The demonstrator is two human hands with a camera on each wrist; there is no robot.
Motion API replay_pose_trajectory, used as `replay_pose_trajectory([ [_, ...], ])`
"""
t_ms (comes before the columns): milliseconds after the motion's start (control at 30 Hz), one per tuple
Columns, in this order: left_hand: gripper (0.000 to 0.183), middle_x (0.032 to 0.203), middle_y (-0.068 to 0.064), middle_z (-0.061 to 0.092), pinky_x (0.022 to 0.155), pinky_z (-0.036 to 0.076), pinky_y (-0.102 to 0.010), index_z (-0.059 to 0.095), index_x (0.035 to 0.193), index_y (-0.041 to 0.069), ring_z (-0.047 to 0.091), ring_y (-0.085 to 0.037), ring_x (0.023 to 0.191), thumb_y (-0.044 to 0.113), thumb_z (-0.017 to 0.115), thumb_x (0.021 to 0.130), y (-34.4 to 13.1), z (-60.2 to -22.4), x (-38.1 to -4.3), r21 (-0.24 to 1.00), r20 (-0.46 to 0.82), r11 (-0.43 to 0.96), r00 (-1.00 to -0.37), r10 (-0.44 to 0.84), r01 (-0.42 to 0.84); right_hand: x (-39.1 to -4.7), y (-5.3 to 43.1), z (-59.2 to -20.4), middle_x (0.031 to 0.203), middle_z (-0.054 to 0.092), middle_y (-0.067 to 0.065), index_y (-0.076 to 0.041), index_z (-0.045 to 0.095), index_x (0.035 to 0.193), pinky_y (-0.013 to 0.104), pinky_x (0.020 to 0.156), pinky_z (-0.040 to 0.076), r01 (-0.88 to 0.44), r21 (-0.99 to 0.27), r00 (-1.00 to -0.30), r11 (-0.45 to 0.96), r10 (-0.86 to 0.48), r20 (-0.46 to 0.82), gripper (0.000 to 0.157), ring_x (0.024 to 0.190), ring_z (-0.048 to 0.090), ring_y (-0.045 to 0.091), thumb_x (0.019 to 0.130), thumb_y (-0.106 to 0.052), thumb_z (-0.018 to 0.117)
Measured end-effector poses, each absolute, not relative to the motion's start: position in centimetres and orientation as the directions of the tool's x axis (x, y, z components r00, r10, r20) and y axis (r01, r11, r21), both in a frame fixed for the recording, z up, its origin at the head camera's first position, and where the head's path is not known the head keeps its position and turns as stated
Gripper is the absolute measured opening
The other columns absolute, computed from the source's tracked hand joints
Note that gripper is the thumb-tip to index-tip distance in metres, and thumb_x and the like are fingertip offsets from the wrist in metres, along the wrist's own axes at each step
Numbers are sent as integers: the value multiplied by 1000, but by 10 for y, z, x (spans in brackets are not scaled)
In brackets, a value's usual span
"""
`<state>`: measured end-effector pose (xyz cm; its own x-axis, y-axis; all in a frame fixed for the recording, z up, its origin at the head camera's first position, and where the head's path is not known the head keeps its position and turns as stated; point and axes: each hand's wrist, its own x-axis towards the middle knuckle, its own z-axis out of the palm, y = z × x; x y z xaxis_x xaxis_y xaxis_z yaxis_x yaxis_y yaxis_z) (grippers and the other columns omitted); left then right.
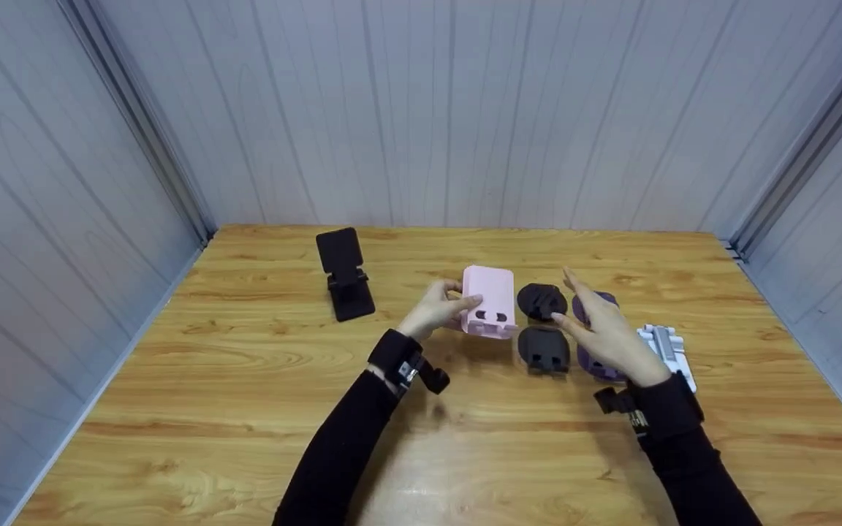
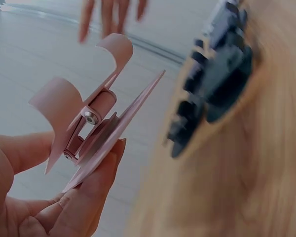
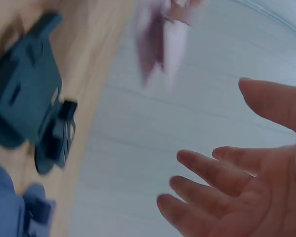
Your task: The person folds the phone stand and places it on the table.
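Observation:
A pink folding phone stand (image 1: 490, 292) is up over the table, gripped at its left side by my left hand (image 1: 434, 310). In the left wrist view the thumb lies against one plate of the phone stand (image 2: 61, 98) and the fingers lie behind the other, with the hinge between. My right hand (image 1: 607, 332) hovers to the right, above two purple phone stands (image 1: 602, 367) that it partly covers. Its fingers are spread, and nothing lies in the palm (image 3: 251, 207) in the right wrist view. The pink stand is blurred there, apart from the right fingertips.
Two dark round-based phone stands (image 1: 544, 349) lie between the hands. At the right is a white phone stand (image 1: 669, 354), partly behind the right wrist. An unfolded black phone stand (image 1: 344, 274) stands at the back left of the wooden table (image 1: 245, 409). Pale panels (image 1: 421, 109) enclose the table.

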<state>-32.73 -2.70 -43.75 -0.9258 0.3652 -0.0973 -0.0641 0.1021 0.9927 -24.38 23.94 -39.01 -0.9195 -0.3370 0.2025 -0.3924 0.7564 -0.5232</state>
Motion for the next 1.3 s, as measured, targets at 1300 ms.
replay_pose_trajectory([
  [1300,44,105,-13,73,81,57,-44,68,106,7,69,-31,97,49,62,93,-13,-427,-326,300,36,932,-979,200,202,-253,243,-408,160,17,30,2,14,157,67,119,8,-296,-249,-954,922,-273,124,71,149,5,50,103,-24,52],
])
